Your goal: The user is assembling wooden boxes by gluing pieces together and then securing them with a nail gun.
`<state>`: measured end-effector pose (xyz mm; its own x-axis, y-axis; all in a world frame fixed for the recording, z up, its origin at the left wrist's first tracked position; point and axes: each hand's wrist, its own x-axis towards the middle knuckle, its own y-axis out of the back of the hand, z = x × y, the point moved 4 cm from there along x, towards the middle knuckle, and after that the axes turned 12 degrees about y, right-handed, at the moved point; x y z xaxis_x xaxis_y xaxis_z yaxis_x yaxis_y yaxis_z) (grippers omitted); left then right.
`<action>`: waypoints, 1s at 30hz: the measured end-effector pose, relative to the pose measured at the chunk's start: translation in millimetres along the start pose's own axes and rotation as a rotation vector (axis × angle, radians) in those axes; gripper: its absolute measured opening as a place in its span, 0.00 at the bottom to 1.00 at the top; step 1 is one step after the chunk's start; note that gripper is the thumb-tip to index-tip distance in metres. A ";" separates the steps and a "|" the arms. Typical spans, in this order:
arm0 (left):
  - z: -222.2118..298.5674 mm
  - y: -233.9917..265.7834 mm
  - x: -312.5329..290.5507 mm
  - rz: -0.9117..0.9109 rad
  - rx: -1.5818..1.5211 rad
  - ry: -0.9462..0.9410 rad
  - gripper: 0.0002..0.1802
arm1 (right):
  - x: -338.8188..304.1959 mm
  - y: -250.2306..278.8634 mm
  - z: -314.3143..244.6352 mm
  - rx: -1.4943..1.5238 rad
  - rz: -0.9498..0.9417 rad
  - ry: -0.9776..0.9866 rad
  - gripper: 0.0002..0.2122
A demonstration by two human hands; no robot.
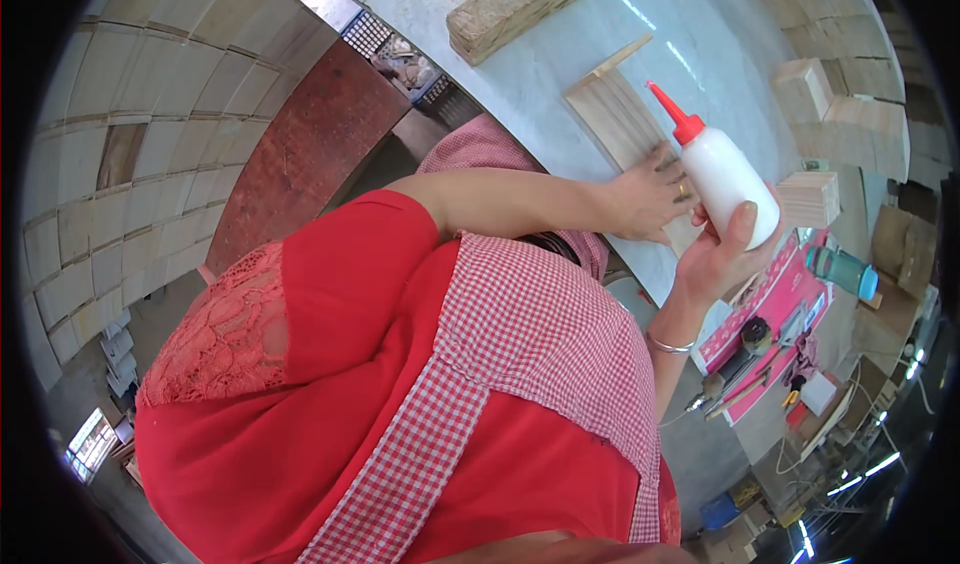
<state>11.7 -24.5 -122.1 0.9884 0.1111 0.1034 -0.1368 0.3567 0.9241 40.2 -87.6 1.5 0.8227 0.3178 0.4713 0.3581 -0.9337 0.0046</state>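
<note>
White plastic bottle point(722, 179) with red conical nozzle point(685, 124) is held in right hand point(731, 246), above glossy pale-blue worktop point(725, 34). On this, flat pale-grained wooden board point(618, 119) is covered at near end by left hand point(645, 200), spread loosely.

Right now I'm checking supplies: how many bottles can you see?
2: the white bottle in the right hand and the teal bottle further right. More may be hidden.

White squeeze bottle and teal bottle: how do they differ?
The white squeeze bottle has a tapered red nozzle; the teal bottle has a blue cap. The right hand holds the white one; neither hand touches the teal one. Both are bottles.
</note>
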 end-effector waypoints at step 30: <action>-33.6 19.6 -25.4 0.126 -0.033 0.024 0.41 | 26.8 -34.4 19.4 -0.240 -0.085 0.207 0.24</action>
<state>-18.3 10.8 -118.9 0.9616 0.1785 0.2087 -0.2620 0.3688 0.8918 58.4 -43.7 -3.1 0.6780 0.3793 0.6297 0.2873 -0.9252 0.2480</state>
